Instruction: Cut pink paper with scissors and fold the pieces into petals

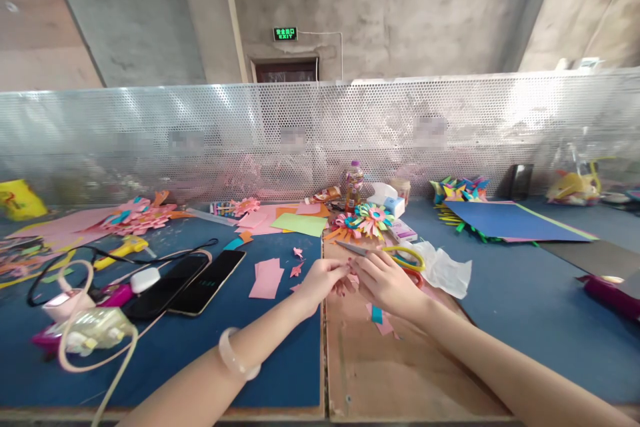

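Pinching a small pink paper piece between both hands

My left hand [323, 278] and right hand [383, 280] meet over the bare wood strip of the table [380, 373], fingertips closed on the pink paper [351, 278] held just above it. I judge it feather-light, limp and easy to crease or tear, so a light pinch at the edges and folds suits it best. Scissors [400, 255] lie just beyond my right hand; two phones [195, 285] lie to the left.
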Demonstrator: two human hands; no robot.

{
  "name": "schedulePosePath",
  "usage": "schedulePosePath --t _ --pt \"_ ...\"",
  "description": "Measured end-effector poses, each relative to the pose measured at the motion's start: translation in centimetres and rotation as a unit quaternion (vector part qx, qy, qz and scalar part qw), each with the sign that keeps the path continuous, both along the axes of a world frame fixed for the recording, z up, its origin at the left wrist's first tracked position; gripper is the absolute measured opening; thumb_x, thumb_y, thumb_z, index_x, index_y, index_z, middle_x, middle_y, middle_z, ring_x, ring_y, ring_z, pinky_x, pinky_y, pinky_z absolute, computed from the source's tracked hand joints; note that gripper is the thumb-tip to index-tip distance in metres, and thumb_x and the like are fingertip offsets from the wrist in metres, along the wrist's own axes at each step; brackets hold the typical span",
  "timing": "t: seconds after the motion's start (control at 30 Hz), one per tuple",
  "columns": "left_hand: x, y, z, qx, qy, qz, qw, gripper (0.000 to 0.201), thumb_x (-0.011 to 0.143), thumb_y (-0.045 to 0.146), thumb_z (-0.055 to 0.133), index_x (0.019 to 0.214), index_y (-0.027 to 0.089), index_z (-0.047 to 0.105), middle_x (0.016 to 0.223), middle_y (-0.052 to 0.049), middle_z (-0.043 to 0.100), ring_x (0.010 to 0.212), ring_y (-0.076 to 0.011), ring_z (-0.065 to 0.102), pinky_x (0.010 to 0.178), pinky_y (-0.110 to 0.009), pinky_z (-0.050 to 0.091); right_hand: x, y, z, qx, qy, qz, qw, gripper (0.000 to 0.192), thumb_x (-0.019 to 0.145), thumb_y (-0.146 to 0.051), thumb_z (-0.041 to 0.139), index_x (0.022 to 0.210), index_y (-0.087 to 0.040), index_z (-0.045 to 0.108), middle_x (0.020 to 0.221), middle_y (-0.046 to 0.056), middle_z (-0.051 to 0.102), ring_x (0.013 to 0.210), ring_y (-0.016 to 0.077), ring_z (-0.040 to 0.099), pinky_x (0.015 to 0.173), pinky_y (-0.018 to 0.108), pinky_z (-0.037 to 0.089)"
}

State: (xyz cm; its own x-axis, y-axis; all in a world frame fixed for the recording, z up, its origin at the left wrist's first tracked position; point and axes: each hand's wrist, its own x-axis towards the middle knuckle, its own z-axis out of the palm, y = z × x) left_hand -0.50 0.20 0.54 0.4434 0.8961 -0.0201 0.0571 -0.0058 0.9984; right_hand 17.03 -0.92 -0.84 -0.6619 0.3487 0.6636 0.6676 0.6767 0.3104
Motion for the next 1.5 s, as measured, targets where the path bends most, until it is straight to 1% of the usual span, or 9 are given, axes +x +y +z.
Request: schedulePosePath --t 0.27,0.47,0.63,0.9,1.0,1.1,1.23,1.33,1.5 --pt "-0.2 0.1 0.3 0.017 -0.017 -0.022 0.999 0.04 0.074 0.05 0.056 0.066 0.011 0.061 0.058 -0.004 0.061 0.044 -0.0066 0.042 0.045 -0.021 0.025 0.3 0.2 0.1 -0.006 0.013 -0.007 1.0 0.023 0.082 -0.013 0.045 0.101 -0.015 0.059 0.091 0.01 0.06 0.083 0.0207 0.051 0.075 0.036 0.042" --pt "-0.1 0.1 0.3 0.003 -0.014 -0.014 1.0 0.038 0.073 0.049 0.056 0.066 0.012 0.06 0.058 -0.003 0.061 0.044 -0.0065 0.042 0.044 -0.021 0.023 0.3 0.1 -0.2 -0.007 0.003 -0.009 1.0 0.024 0.083 -0.015 0.045 0.102 -0.015 0.059 0.091 0.009 0.06 0.083 0.0209 0.052 0.075 0.037 0.042" --pt "-0.1 0.0 0.3 0.003 -0.006 -0.02 1.0 0.035 0.073 0.046 0.057 0.065 0.012 0.059 0.058 -0.003 0.06 0.045 -0.0071 0.044 0.044 -0.021 0.023 0.5 0.1 -0.3 -0.015 0.033 0.01 0.999 0.025 0.084 -0.017 0.043 0.104 -0.018 0.059 0.094 0.009 0.061 0.083 0.0203 0.053 0.075 0.037 0.043" --pt "-0.2 -0.3 0.7 0.02 -0.009 -0.043 0.999 0.032 0.076 0.042 0.055 0.065 0.012 0.058 0.058 -0.003 0.061 0.046 -0.0078 0.047 0.045 -0.021 0.025 1.0 0.0 0.0 -0.069 0.085 0.056 0.992 0.028 0.081 -0.014 0.044 0.104 -0.019 0.059 0.096 0.008 0.063 0.083 0.0203 0.053 0.072 0.037 0.043" --pt "-0.2 -0.3 0.8 0.018 0.003 -0.04 0.999 0.029 0.075 0.04 0.055 0.071 0.013 0.061 0.06 -0.004 0.062 0.047 -0.0089 0.048 0.047 -0.021 0.028 0.9 -0.1 0.0 -0.103 0.128 0.066 0.984 0.029 0.081 -0.014 0.045 0.106 -0.02 0.059 0.095 0.008 0.062 0.082 0.02 0.054 0.072 0.037 0.044" --pt "-0.2 -0.2 0.8 0.027 0.026 -0.031 0.999 0.028 0.075 0.04 0.054 0.076 0.013 0.062 0.061 -0.004 0.062 0.048 -0.0098 0.049 0.047 -0.021 0.03 0.5 -0.3 0.3 -0.175 0.233 0.054 0.955 0.024 0.082 -0.017 0.045 0.099 -0.02 0.061 0.091 0.008 0.061 0.083 0.0199 0.054 0.073 0.036 0.044" --pt "-0.3 -0.1 0.7 0.044 0.038 -0.05 0.997 0.026 0.076 0.038 0.052 0.073 0.014 0.061 0.062 -0.004 0.064 0.047 -0.0093 0.048 0.044 -0.021 0.027 0.0 -0.2 1.1 -0.343 0.353 0.021 0.87 0.02 0.084 -0.027 0.045 0.086 -0.019 0.063 0.086 0.005 0.062 0.082 0.0186 0.056 0.074 0.033 0.045" --pt "-0.3 0.0 0.5 0.048 0.043 -0.07 0.995 0.026 0.077 0.039 0.051 0.076 0.015 0.06 0.063 -0.004 0.065 0.046 -0.0098 0.049 0.042 -0.021 0.027 0.0 -0.1 1.5 -0.453 0.356 0.024 0.817 0.022 0.082 -0.033 0.049 0.078 -0.018 0.064 0.077 0.003 0.063 0.074 0.0167 0.057 0.069 0.03 0.045" --pt "-0.3 0.1 0.3 0.064 0.062 -0.071 0.994 0.031 0.079 0.044 0.049 0.077 0.015 0.058 0.064 -0.004 0.065 0.045 -0.0105 0.051 0.04 -0.02 0.027 0.1 0.2 1.3 -0.49 0.371 0.039 0.788 0.025 0.078 -0.039 0.054 0.076 -0.016 0.064 0.076 0.003 0.062 0.071 0.0155 0.057 0.064 0.028 0.045"
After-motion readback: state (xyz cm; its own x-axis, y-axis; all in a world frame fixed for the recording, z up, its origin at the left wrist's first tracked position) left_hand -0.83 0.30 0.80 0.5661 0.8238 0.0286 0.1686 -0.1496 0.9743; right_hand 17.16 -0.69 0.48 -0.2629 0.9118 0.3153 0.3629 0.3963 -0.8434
